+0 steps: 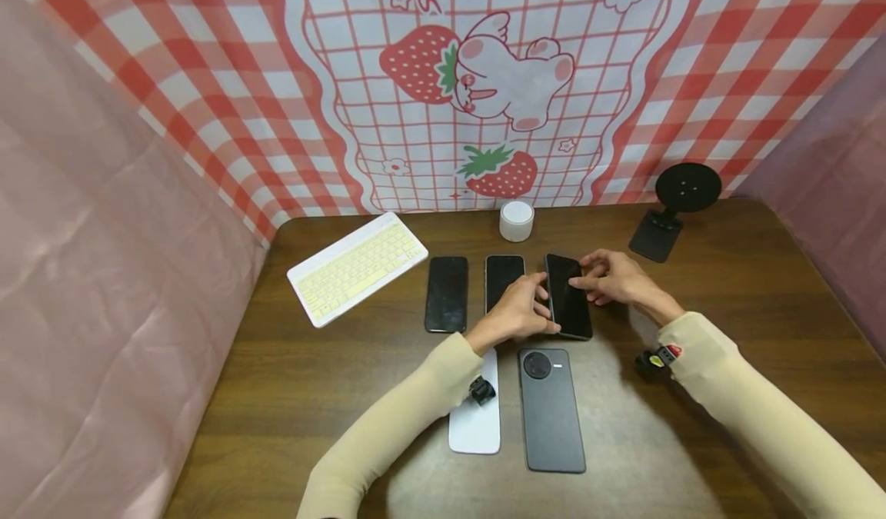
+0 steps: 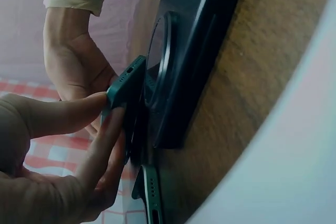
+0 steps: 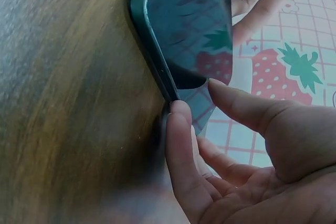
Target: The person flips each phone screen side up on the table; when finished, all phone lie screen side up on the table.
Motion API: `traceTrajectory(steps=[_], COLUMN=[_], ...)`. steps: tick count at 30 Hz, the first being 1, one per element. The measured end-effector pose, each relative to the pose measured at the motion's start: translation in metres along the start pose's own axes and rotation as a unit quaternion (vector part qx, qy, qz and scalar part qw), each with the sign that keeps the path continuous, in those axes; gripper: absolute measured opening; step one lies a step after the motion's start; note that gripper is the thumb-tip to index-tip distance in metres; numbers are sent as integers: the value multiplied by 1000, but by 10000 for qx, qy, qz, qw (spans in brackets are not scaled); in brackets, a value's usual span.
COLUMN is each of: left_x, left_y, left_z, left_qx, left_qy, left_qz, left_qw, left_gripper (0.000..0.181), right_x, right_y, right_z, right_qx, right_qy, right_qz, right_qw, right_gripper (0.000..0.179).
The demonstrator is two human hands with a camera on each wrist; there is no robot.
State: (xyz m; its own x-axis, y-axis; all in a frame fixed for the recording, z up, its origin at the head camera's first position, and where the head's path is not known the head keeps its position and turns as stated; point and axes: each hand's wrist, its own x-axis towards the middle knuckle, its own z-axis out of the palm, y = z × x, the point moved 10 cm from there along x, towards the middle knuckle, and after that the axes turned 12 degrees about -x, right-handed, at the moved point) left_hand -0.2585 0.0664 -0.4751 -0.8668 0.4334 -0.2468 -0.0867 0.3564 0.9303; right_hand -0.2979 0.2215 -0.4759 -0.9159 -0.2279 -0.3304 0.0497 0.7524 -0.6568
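Note:
A black-screened smartphone [image 1: 573, 310] lies screen up between the two hands, its bottom edge lifted off the wood in the left wrist view. My left hand [image 1: 515, 311] holds its left side near the bottom corner, thumb and fingertips on the frame [image 2: 125, 80]. On the other side, my right hand [image 1: 619, 279] pinches the long edge, with the thumb on the screen [image 3: 184, 30] and fingers at the rim. Just left of it is another dark-screened phone [image 1: 504, 277], partly covered by the left hand. A grey phone [image 1: 554, 419] with a round camera lies face down nearer me.
A white phone [image 1: 474, 430] sits partly under the left forearm. One more black phone [image 1: 446, 294] and a white keyboard with yellow keys [image 1: 356, 269] are at left. Behind stand a white cylinder [image 1: 516, 223] and a black folding stand [image 1: 657, 236] before the checked cloth.

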Motion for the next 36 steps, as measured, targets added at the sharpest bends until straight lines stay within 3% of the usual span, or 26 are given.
traceTrajectory(steps=[10,19,23,28,32,36], left_x=[6,12,21,37,34,24], left_y=[5,14,7,-14,-11,5], left_z=[3,7,9,11,10,9], left_qx=[937,2317,2429,2389,2344,2352], left_qy=[20,91,102,184,177,240], left_qz=[51,165,112,-118,-291,-258], left_qw=[9956,9726,9699,9708,9715,9713], left_gripper=[94,74,70,78,79,84], right_x=[3,2,2,1,-1,-1], right_y=[4,5,5,6,7,6], right_z=[-5,-7,-8,-8,-7,-6], right_qx=[-131,-250,-284,-291,-160,31], right_qy=[249,343,380,405,361,340], right_qz=[53,69,72,72,84,50], right_qw=[9996,9991,9988,9987,9992,9994], right_gripper=[56,54,52,53,54,55])
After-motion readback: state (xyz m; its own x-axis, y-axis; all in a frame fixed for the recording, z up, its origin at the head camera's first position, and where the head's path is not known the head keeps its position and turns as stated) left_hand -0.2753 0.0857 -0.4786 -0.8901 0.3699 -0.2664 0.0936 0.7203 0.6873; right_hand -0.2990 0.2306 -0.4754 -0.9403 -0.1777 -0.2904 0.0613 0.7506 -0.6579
